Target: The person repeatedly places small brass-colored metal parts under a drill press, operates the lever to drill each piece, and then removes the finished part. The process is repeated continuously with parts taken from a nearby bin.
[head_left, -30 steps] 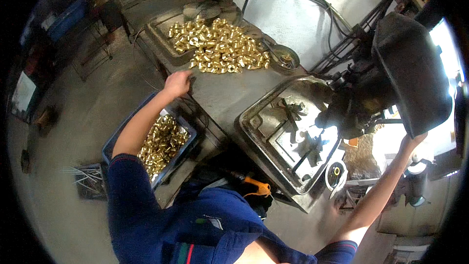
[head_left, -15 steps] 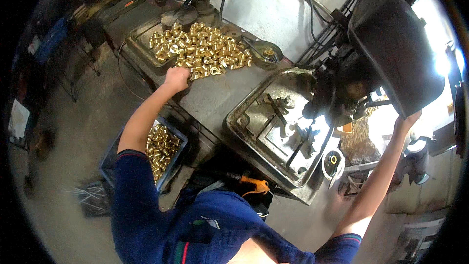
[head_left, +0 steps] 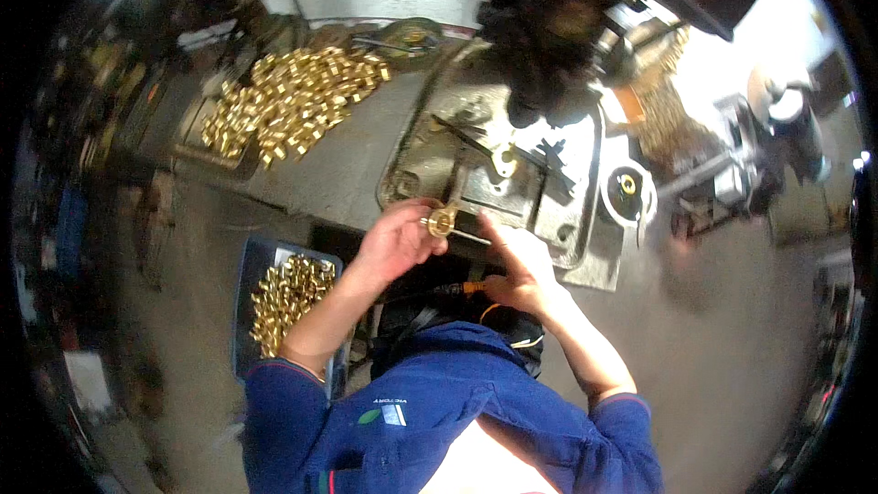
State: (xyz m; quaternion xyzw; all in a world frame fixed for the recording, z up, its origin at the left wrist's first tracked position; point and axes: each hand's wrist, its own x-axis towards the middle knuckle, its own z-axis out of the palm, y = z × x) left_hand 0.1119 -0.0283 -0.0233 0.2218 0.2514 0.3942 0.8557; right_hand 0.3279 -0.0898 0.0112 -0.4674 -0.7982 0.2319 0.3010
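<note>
Thing I hold: a small shiny gold brass part [head_left: 442, 220], round and knobby.
Where: pinched in my left hand's [head_left: 395, 242] fingertips, up off the machine tray [head_left: 512, 185], just over its near edge.
Thin pin [head_left: 471, 236]: pokes out sideways, toward my right hand [head_left: 517, 267].

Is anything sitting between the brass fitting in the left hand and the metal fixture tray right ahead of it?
Nothing visible blocks it. The left hand holds the small brass fitting at the near edge of the grey metal fixture tray; the right hand sits beside it, off to the right, not in front.
</note>
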